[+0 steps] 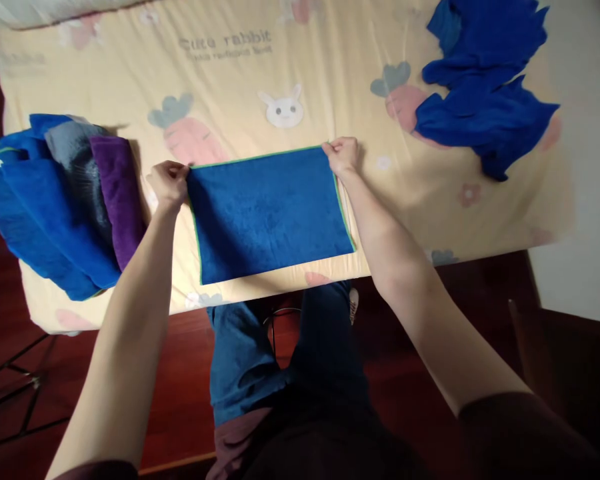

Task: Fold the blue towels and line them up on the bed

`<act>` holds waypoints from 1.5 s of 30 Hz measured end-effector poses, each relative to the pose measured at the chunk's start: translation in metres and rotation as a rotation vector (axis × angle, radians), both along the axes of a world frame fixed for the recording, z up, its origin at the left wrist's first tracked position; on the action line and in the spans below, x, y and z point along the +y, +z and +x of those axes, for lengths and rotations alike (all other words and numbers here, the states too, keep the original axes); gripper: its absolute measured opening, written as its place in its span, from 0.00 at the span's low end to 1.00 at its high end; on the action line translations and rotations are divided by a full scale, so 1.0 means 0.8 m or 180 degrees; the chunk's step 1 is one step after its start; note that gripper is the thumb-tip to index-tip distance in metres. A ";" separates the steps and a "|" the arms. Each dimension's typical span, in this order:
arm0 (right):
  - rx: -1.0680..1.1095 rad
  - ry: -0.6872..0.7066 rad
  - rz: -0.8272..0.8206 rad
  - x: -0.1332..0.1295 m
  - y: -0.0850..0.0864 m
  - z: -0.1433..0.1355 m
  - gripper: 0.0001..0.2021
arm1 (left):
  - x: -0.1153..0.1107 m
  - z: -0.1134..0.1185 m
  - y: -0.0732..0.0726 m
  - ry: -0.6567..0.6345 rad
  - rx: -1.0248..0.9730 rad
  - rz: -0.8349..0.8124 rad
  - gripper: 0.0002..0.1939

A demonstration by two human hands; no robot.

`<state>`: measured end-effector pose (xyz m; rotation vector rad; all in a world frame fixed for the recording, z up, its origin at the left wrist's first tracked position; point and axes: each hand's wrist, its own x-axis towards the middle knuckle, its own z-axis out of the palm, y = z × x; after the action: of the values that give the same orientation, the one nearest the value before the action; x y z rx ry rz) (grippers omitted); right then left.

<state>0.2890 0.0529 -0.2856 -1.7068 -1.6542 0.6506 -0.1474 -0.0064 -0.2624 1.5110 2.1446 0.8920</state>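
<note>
A blue towel (273,213) with thin green edging lies flat in front of me, folded or spread to a rectangle. My left hand (170,181) pinches its far left corner. At the far right corner, my right hand (342,155) grips the edge between thumb and fingers. Both arms reach forward over the near side of the bed-like surface. Whether the towel has more than one layer, I cannot tell.
The yellow sheet (325,100) has carrot and rabbit prints. To the left lie folded blue towels (55,207), a grey cloth (77,160) and a purple towel (117,193). Crumpled blue cloths (490,107) sit at the far right, near a white wall (585,220).
</note>
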 end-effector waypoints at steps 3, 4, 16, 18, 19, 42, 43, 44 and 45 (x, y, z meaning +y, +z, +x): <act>-0.0363 0.0169 0.0329 -0.018 0.024 -0.026 0.24 | -0.021 0.031 0.006 -0.0081 0.0537 0.0239 0.18; -0.0518 0.0204 0.0420 -0.027 0.028 -0.039 0.24 | -0.032 0.046 0.008 -0.0355 0.0657 0.0368 0.21; -0.1297 0.1109 0.0059 -0.084 -0.021 -0.040 0.33 | -0.063 0.049 -0.041 -0.1121 0.0439 0.0231 0.41; -0.1334 0.1028 -0.0050 -0.069 -0.021 -0.024 0.33 | -0.057 0.038 -0.041 -0.1069 0.0434 0.0223 0.44; -0.1357 0.1000 -0.0101 -0.064 -0.019 -0.024 0.33 | -0.056 0.038 -0.038 -0.1047 0.0471 0.0207 0.46; -0.1504 0.1028 -0.0320 -0.280 0.038 -0.067 0.34 | -0.268 0.125 0.006 -0.1097 0.0481 0.0011 0.35; -0.1548 0.1005 -0.0318 -0.283 0.041 -0.056 0.34 | -0.274 0.118 0.006 -0.1052 0.0476 0.0056 0.35; -0.1583 0.0983 -0.0303 -0.286 0.043 -0.048 0.34 | -0.280 0.113 0.005 -0.1007 0.0457 0.0102 0.35; -0.1606 0.0952 -0.0281 -0.289 0.045 -0.042 0.34 | -0.285 0.110 0.005 -0.0965 0.0429 0.0147 0.35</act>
<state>0.2552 -0.1785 -0.2495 -1.8019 -2.2929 0.4512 -0.0591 -0.2346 -0.2583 1.9040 1.9201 0.7565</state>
